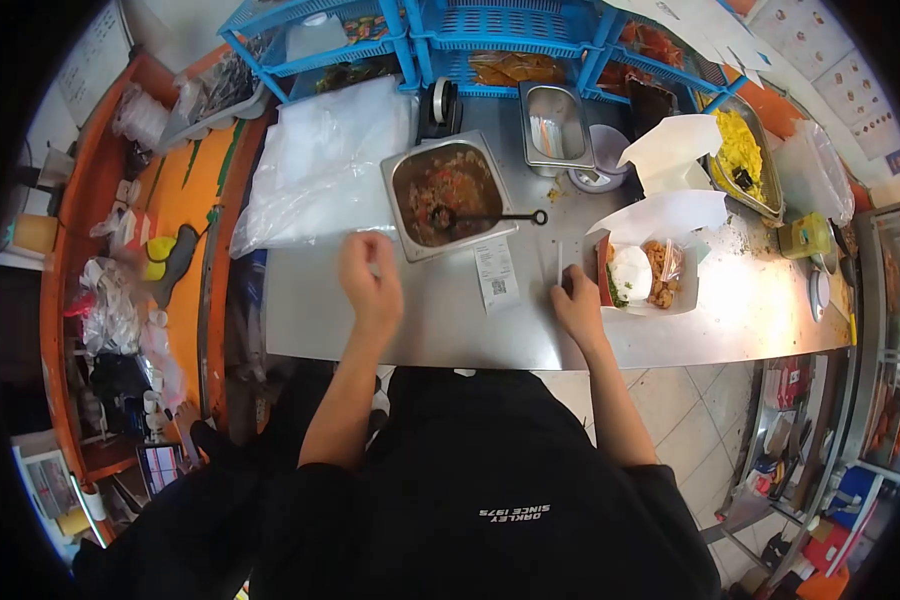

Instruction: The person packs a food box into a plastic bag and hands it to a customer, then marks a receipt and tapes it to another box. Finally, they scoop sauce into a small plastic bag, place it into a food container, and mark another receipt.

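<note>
Low and left of the steel pan of brown stew (pixel 403 215), my left hand (pixel 372 280) is raised with fingers curled together. Any item inside it is hidden. A black ladle (pixel 500 217) rests in the pan, its handle over the right rim. My right hand (pixel 578 305) is closed round the dark handle of a thin, pale-bladed utensil (pixel 560 256), which looks like a knife. Just right of that hand sits an open takeaway box (pixel 682 298) with a white round item (pixel 630 273), browned pieces and some greens. A printed receipt (pixel 496 274) lies between my hands.
Clear plastic bags (pixel 320 150) cover the back left of the steel table. Behind are a deep steel container (pixel 556 125), blue racks (pixel 505 30) and a tray of yellow food (pixel 738 150). Another person's hand (pixel 188 422) shows at the lower left, near a phone (pixel 160 465).
</note>
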The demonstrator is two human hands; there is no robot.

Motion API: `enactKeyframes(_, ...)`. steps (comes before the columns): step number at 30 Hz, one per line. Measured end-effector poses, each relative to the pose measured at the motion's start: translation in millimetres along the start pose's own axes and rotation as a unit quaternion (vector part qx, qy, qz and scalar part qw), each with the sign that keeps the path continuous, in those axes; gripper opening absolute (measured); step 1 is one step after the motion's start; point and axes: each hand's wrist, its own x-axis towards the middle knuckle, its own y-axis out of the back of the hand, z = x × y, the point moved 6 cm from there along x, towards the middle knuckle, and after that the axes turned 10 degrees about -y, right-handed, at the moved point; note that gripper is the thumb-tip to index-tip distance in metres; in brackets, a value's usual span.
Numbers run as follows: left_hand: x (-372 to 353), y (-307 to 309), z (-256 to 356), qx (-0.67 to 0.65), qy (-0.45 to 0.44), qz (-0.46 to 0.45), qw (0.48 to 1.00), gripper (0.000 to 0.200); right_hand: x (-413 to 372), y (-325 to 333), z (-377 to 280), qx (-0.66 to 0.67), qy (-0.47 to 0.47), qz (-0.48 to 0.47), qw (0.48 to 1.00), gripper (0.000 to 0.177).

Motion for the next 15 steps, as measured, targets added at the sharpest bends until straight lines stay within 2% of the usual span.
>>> enactKeyframes(1, -17.9, -10.2, 14.0, -0.032, -0.080, -0.063, 0.994, 0.006, -3.2, -3.3, 12.7, 0.054, -0.021, -0.008, 0.998, 0.013)
enactKeyframes(2, -37.7, -23.7, 28.1, -0.064, -0.160, -0.124, 0.977, 0.005, -8.4, -4.9, 22.9, 0.051, -0.020, -0.013, 0.998, 0.013)
enactKeyframes(4, -62.1, -58.8, 52.2, -0.109, -0.212, -0.275, 0.931, 0.011, -20.3, -8.3, 27.9, 0.200, -0.120, -0.096, 0.968, 0.017)
enactKeyframes(5, -65.9, -70.5, 50.6, -0.108, -0.209, -0.273, 0.933, 0.011, -22.0, -10.5, 33.2, 0.197, -0.120, -0.099, 0.968, 0.017)
enactKeyframes(7, -70.9, -96.8, 25.9, 0.011, -0.154, -0.273, 0.950, 0.015, -24.4, -9.6, 36.9, 0.150, -0.061, -0.066, 0.985, 0.024)
enactKeyframes(8, -75.5, -102.7, 17.4, 0.011, -0.150, -0.271, 0.951, 0.015, -26.4, -7.8, 39.0, 0.146, -0.060, -0.069, 0.985, 0.024)
enactKeyframes(10, -85.6, -116.0, 7.8, 0.038, -0.149, -0.357, 0.921, 0.027, -32.8, 12.5, 19.2, 0.103, 0.035, 0.025, 0.994, 0.032)
enactKeyframes(11, -90.1, -117.6, 4.7, 0.037, -0.144, -0.357, 0.922, 0.027, -33.7, 15.4, 16.5, 0.100, 0.034, 0.020, 0.994, 0.032)
enactKeyframes(13, -98.3, -120.0, 20.1, 0.007, -0.211, -0.402, 0.891, 0.038, -35.7, 12.7, 32.2, 0.307, -0.128, -0.053, 0.941, 0.030)
enactKeyframes(14, -99.5, -122.0, 18.5, 0.003, -0.206, -0.402, 0.892, 0.038, -36.2, 10.9, 29.2, 0.303, -0.131, -0.053, 0.943, 0.030)
enactKeyframes(15, -100.4, -124.9, 13.5, -0.016, -0.188, -0.409, 0.893, 0.044, -37.1, 2.3, 26.6, 0.383, -0.171, -0.056, 0.906, 0.029)
